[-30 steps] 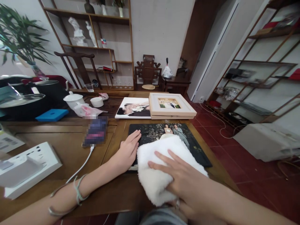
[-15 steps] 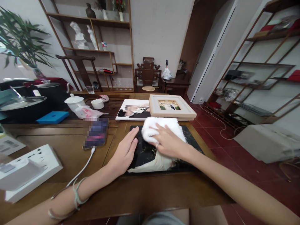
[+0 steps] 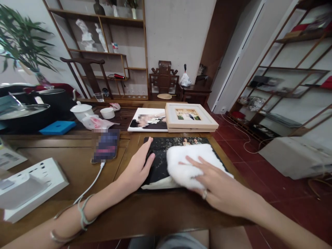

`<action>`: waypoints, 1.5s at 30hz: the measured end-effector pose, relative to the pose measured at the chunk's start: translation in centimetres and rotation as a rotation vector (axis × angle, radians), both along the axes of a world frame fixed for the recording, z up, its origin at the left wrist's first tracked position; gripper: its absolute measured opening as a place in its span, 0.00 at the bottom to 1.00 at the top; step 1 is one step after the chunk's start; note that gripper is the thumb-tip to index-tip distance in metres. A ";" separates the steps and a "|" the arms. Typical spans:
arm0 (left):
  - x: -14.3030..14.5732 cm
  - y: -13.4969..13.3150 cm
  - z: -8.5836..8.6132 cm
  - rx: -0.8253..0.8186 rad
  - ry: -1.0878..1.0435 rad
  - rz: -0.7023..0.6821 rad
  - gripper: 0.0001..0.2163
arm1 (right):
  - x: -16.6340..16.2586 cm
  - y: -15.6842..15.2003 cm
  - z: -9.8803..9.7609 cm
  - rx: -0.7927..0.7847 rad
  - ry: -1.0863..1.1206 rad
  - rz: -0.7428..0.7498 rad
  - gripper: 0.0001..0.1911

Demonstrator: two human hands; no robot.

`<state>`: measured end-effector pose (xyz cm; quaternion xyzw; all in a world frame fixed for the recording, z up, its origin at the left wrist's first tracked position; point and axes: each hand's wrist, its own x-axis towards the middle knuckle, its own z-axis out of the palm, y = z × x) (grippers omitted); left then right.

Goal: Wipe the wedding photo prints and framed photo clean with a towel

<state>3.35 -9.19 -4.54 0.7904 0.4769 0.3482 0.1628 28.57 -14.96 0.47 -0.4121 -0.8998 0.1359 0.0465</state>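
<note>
A dark photo panel (image 3: 158, 162) showing a couple lies flat near the front edge of the wooden table. My right hand (image 3: 218, 186) presses a folded white cloth (image 3: 192, 159) onto its right half, fingers spread over the cloth, which hides much of the picture. A ring shows on that hand. At the panel's left edge rests my left hand (image 3: 137, 164), fingers held straight and thumb apart, with nothing in it. Bracelets circle the left wrist.
Behind the panel lie a light wooden picture frame (image 3: 169, 117) and a white-edged photo print (image 3: 147, 129). To the left are a phone (image 3: 106, 147) on a white cable, a power strip (image 3: 49, 176), a blue box (image 3: 57, 127), a lidded white cup (image 3: 81, 110) and a dark pot (image 3: 26, 116).
My right hand has moved the cloth toward me and to the right, uncovering the couple at the panel's top. My left hand stays at the left edge.
</note>
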 end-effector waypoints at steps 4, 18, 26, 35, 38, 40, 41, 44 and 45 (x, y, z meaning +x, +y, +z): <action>0.2 0.0 -0.3 0.062 0.126 -0.099 0.21 | 1.7 3.1 -0.6 0.087 0.022 -0.190 0.19; 0.3 0.0 -0.1 0.082 0.127 -0.160 0.15 | -8.2 11.4 -0.2 0.150 0.110 0.137 0.16; 0.3 0.1 -0.4 0.070 0.107 -0.163 0.17 | 0.0 9.7 -1.8 0.259 0.045 -0.030 0.17; 0.1 0.5 -0.4 0.027 0.115 -0.064 0.19 | 10.8 7.6 -1.4 0.493 -0.055 -0.227 0.14; 0.2 0.5 -0.5 -0.010 0.144 -0.044 0.21 | 10.6 7.9 -2.1 0.645 -0.058 -0.126 0.24; 0.3 0.4 -0.7 -0.018 0.187 -0.051 0.23 | 9.7 8.5 -3.2 0.637 -0.060 -0.074 0.27; 0.3 0.4 -0.8 -0.020 0.207 -0.055 0.23 | 9.2 8.9 -3.8 0.609 -0.056 -0.060 0.27; 0.3 0.3 -1.0 -0.034 0.242 -0.058 0.23 | 7.9 9.8 -5.1 0.523 -0.026 -0.051 0.27; 0.3 0.4 -1.0 -0.037 0.245 -0.057 0.23 | 7.6 9.8 -5.3 0.506 -0.017 -0.061 0.27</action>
